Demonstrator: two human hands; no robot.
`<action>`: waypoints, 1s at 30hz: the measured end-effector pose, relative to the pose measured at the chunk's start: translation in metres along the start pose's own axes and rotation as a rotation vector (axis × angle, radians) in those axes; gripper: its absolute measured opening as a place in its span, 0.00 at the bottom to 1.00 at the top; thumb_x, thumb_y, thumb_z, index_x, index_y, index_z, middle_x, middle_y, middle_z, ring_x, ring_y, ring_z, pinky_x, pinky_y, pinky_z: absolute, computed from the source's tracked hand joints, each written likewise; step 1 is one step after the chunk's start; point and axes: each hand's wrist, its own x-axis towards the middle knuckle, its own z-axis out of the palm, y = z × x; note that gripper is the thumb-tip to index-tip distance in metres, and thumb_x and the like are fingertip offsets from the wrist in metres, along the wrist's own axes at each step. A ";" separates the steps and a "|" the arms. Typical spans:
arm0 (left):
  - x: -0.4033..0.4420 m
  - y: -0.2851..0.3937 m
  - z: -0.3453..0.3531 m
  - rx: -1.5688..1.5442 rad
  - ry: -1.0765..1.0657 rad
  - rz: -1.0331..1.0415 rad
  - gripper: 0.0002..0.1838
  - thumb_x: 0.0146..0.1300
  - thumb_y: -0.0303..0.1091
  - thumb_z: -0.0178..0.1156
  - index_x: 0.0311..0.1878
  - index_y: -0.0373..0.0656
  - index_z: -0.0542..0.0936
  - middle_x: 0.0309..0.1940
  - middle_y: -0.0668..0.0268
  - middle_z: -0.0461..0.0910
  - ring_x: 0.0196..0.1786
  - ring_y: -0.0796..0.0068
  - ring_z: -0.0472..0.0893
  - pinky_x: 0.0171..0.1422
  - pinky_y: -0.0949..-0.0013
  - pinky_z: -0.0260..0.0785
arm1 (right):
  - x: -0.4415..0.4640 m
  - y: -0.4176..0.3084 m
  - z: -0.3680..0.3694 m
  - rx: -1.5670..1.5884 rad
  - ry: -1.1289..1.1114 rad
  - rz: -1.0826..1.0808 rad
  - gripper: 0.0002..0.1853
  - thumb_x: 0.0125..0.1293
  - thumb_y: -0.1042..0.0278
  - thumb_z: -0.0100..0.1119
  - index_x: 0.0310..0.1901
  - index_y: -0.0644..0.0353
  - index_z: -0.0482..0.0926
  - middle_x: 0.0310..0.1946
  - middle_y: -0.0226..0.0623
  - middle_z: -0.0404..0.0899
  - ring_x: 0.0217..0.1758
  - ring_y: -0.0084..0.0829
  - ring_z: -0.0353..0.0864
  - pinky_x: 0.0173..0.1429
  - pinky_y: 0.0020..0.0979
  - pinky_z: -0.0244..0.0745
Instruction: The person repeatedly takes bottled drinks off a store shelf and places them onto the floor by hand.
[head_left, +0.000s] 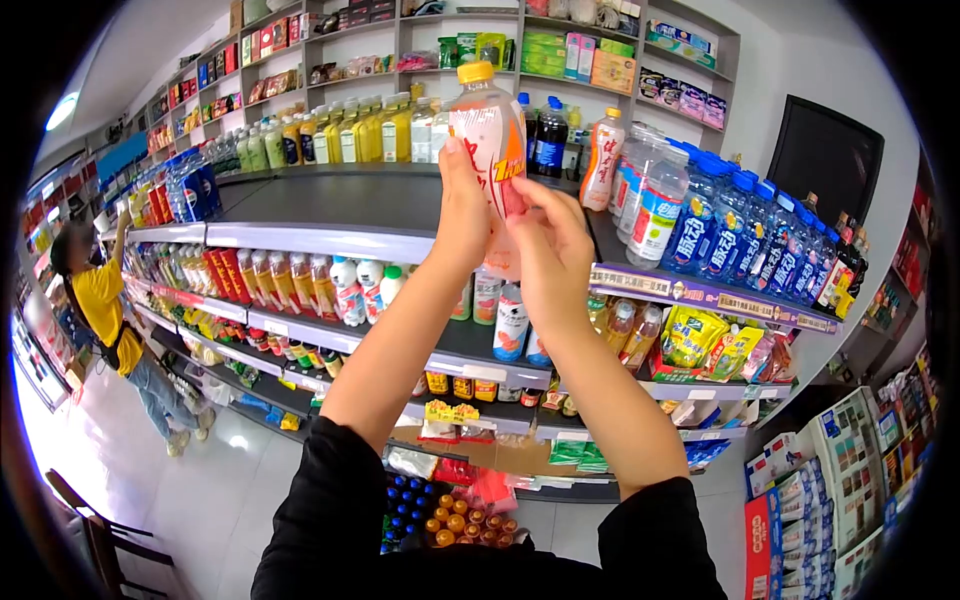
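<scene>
An upright bottle (487, 125) with a yellow cap and a pink-and-white label is held up above the top shelf. My left hand (466, 200) is wrapped round its left side, with the thumb up along the label. From the right, my right hand (548, 235) grips the lower part of the same bottle, thumb and fingers against the label. A similar bottle (603, 160) with an orange cap stands behind on the top shelf (330, 205), beside clear bottles with white labels (657, 205).
Blue-labelled bottles (735, 225) line the shelf's right end, and blue cans (190, 190) stand at its left. Lower shelves hold drinks and packets. Bottles (455, 520) stand on the floor below. A person in yellow (100, 305) is at the far left, reaching toward the shelf.
</scene>
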 end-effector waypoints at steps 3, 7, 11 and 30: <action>-0.041 0.031 -0.016 -0.102 -0.005 -0.090 0.34 0.67 0.62 0.26 0.53 0.43 0.70 0.40 0.62 0.76 0.40 0.70 0.77 0.47 0.66 0.71 | -0.028 -0.018 0.008 0.128 -0.069 0.141 0.13 0.54 0.78 0.55 0.43 0.65 0.74 0.38 0.35 0.71 0.42 0.25 0.71 0.49 0.25 0.66; -0.090 0.050 -0.043 -0.075 -0.063 -0.193 0.35 0.67 0.61 0.24 0.53 0.41 0.69 0.39 0.60 0.76 0.40 0.68 0.77 0.46 0.66 0.71 | -0.059 -0.038 0.013 0.183 -0.054 0.311 0.11 0.57 0.77 0.54 0.43 0.63 0.71 0.32 0.29 0.72 0.35 0.19 0.71 0.42 0.21 0.68; -0.135 0.052 -0.064 -0.141 -0.124 -0.241 0.29 0.70 0.54 0.23 0.59 0.43 0.64 0.49 0.60 0.73 0.50 0.70 0.74 0.53 0.65 0.69 | -0.075 -0.050 0.006 0.215 -0.077 0.420 0.13 0.58 0.76 0.54 0.45 0.62 0.69 0.30 0.27 0.70 0.30 0.15 0.67 0.30 0.18 0.63; -0.335 -0.051 -0.077 0.115 -0.150 -0.559 0.50 0.54 0.76 0.31 0.56 0.34 0.67 0.32 0.62 0.76 0.22 0.81 0.75 0.19 0.78 0.64 | -0.166 -0.023 -0.108 -0.208 -0.810 0.527 0.20 0.46 0.58 0.70 0.38 0.57 0.75 0.16 0.29 0.68 0.17 0.22 0.66 0.23 0.23 0.62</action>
